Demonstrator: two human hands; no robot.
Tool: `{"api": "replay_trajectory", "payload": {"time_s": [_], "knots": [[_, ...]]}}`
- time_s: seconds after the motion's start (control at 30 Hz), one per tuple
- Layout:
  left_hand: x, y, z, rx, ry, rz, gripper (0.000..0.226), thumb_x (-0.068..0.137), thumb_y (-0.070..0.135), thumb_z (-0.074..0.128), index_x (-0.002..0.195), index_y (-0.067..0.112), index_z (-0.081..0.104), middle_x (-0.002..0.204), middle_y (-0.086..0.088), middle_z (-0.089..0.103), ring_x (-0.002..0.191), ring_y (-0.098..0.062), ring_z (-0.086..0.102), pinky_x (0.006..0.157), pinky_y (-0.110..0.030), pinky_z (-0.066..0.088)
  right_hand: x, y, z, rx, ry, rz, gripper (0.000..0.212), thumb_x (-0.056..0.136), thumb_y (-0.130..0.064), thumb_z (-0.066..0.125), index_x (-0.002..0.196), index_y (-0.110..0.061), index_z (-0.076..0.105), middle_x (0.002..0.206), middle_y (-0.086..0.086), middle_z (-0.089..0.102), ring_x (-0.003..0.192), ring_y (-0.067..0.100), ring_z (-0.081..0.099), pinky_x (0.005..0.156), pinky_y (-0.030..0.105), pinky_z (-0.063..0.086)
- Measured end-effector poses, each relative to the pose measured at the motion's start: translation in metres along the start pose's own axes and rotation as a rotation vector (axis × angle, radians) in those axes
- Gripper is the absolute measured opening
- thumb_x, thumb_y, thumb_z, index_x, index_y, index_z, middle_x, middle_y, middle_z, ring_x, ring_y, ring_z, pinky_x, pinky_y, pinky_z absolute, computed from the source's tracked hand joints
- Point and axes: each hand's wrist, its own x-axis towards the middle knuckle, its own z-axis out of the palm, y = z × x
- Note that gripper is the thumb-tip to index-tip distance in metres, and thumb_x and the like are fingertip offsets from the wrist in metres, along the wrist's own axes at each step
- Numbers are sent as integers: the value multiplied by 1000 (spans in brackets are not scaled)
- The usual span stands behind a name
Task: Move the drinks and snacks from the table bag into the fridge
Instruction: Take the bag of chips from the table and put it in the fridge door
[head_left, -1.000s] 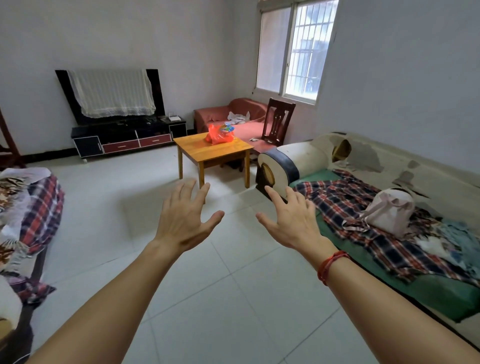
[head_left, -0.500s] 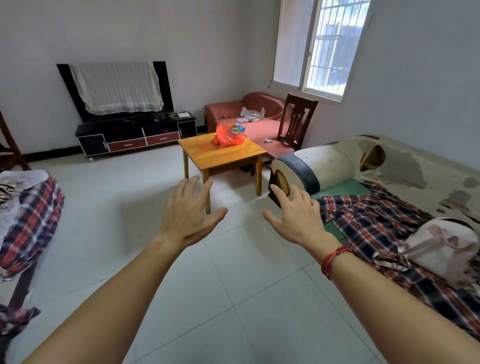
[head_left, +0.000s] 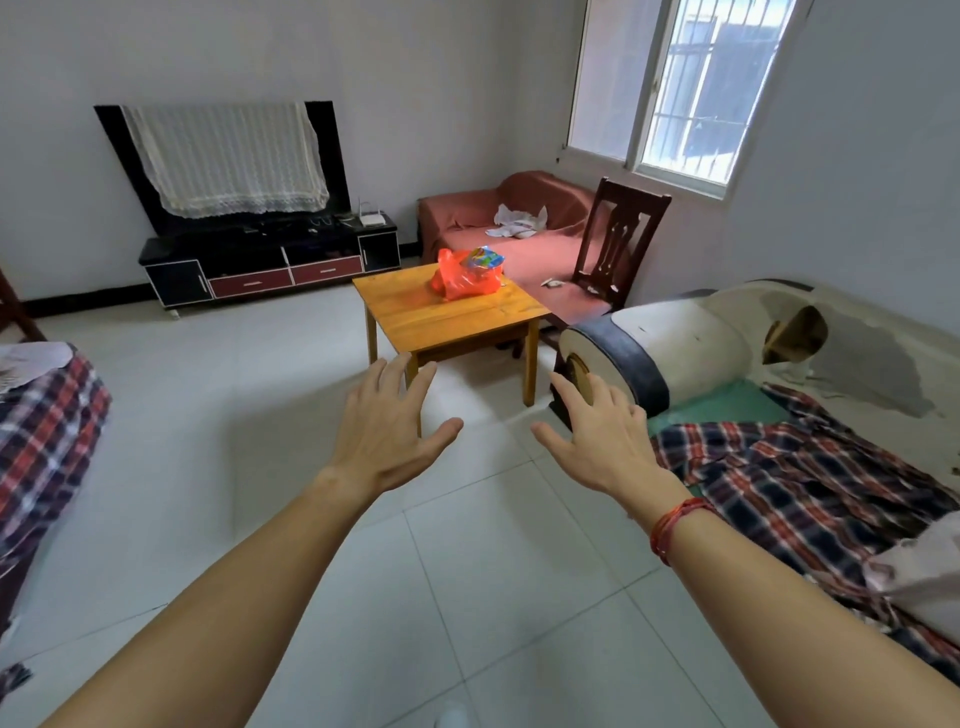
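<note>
Left hand (head_left: 384, 431) & right hand (head_left: 597, 436): fingers spread, holding nothing, over white tile floor (head_left: 493, 571). Red plastic bag (head_left: 467, 275) w/ snacks sits on small square wooden table (head_left: 447, 317), well ahead.

Orange-red bag (head_left: 466, 280), honey-brown table (head_left: 441, 319), red-navy plaid blanket (head_left: 810, 483)

Dark wooden chair (head_left: 618, 244) beside red sofa (head_left: 498, 228)

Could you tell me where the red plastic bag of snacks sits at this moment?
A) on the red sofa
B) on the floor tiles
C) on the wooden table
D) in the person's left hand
C: the red plastic bag rests on the wooden table, while the left hand and right hand are open and hold nothing.
</note>
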Motion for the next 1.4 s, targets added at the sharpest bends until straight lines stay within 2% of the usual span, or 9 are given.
{"api": "replay_trajectory", "payload": {"time_s": [0.27,0.4,0.63,0.87,0.97,1.1,1.2,1.4], "knots": [[146,-59,72,-31,-29,-23,79,85,72,36,147,24,38,152,-11,36,138,-33,33,104,-50,38,165,8,41,-25,-27,4,68,94,-67,39,154,-38,24,156,12,35,139,34,36,112,54,30],[221,-78,92,-21,-55,-21,83,82,75,27,148,24,36,155,-10,33,140,-32,29,106,-50,36,243,9,53,-16,-42,17,70,95,-67,39,156,-38,21,157,11,33,140,34,35,112,53,31],[322,-92,142,-9,-110,-21,84,81,75,24,148,25,35,155,-9,32,141,-31,28,107,-51,35,358,31,69,-8,-37,27,71,95,-64,43,157,-38,20,160,12,29,145,35,29,113,54,29],[433,-97,210,2,-133,-48,80,84,72,33,149,26,34,155,-8,32,141,-31,27,107,-50,35,482,78,104,-20,-69,9,73,94,-66,41,156,-36,21,155,13,34,139,37,34,109,54,32],[494,-91,239,2,-127,-63,83,82,74,28,147,24,38,153,-9,36,139,-30,30,103,-50,39,547,104,113,-22,-91,-10,72,95,-67,39,157,-37,18,159,14,28,143,37,29,111,54,30],[573,-86,269,-3,-149,-115,85,80,75,26,148,25,36,155,-6,32,141,-29,27,107,-49,37,628,135,121,8,-129,-11,71,95,-64,41,157,-37,18,161,14,24,144,36,27,111,52,29],[624,-91,287,-6,-167,-160,81,84,71,34,150,25,33,157,-6,27,143,-29,23,109,-49,34,683,154,129,21,-159,-28,71,95,-64,43,157,-38,19,160,14,26,141,35,32,108,50,34],[700,-105,319,4,-168,-199,79,86,71,34,150,25,31,157,-6,26,143,-28,23,109,-48,34,773,174,147,31,-186,-69,76,94,-67,44,158,-38,15,158,13,30,137,34,39,103,48,42]]}}
